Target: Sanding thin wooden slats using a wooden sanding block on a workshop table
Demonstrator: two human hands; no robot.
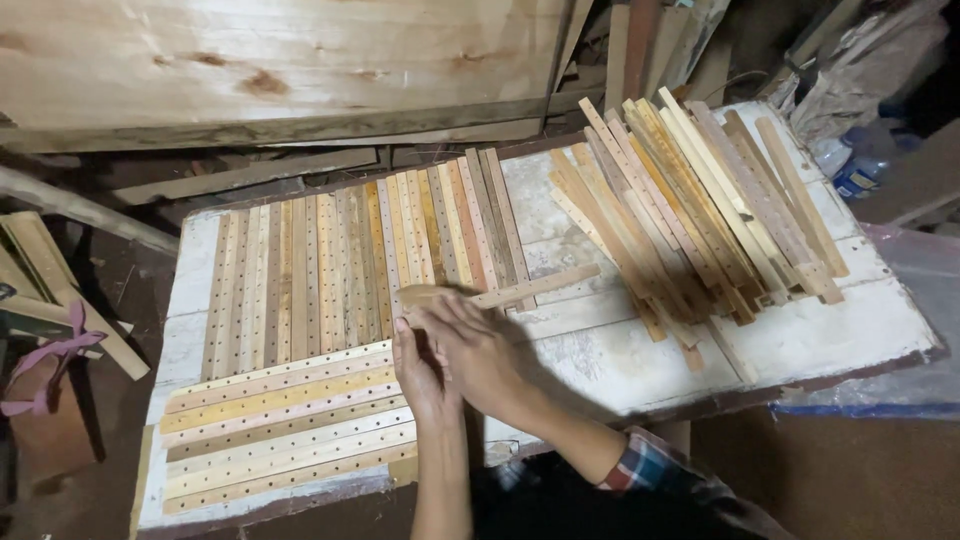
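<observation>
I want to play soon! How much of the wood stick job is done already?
Two flat groups of drilled strips look laid out: one upright row and one sideways row on the white table. Right now both hands, left hand and right hand, hold a single strip. A big loose pile waits on the right, so plenty seems left.

Both hands meet near the middle of the white bench (860, 330). The right hand (478, 345) grips one end of a wooden slat (530, 288) that angles up to the right, and the left hand (418, 372) touches it from beside. Rows of drilled slats (330, 270) lie flat to the left. A loose pile of slats (690, 200) sits to the right, fanned out.
</observation>
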